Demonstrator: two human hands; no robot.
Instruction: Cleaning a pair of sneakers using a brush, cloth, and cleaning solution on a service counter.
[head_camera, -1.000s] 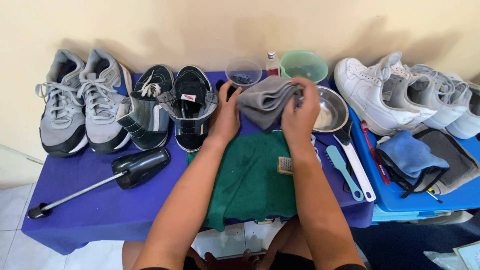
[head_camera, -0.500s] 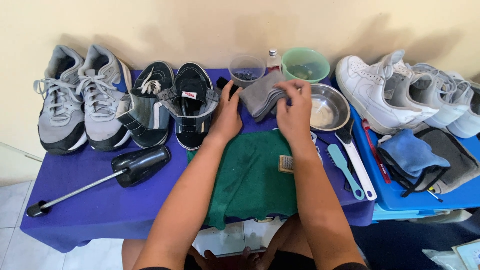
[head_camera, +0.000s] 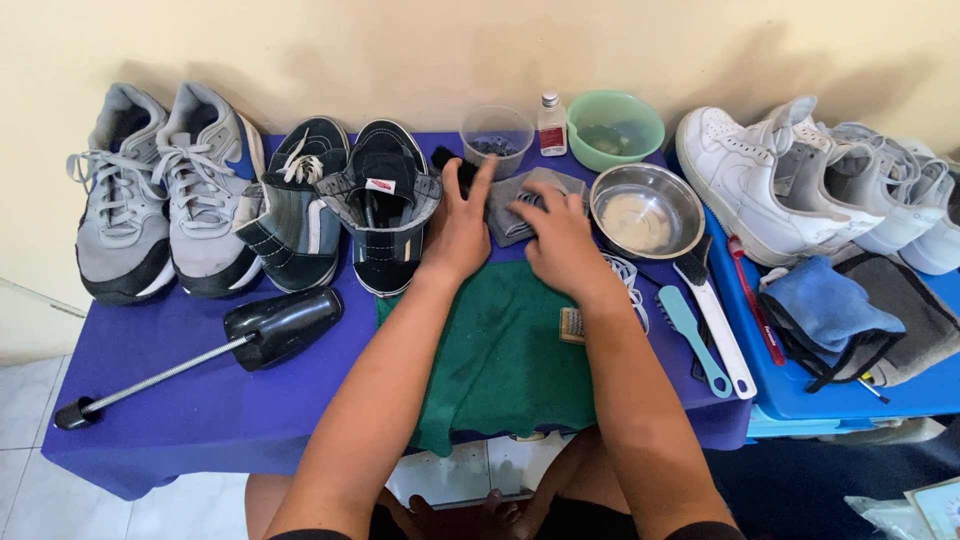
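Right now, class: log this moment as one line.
left hand flat on folded grey cloth | right hand pressing it | purple table

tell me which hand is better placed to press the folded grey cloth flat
Right, probably. The right hand already lies on top of the grey cloth, fingers spread over it. The left hand rests at its left edge, beside the dark shoe.
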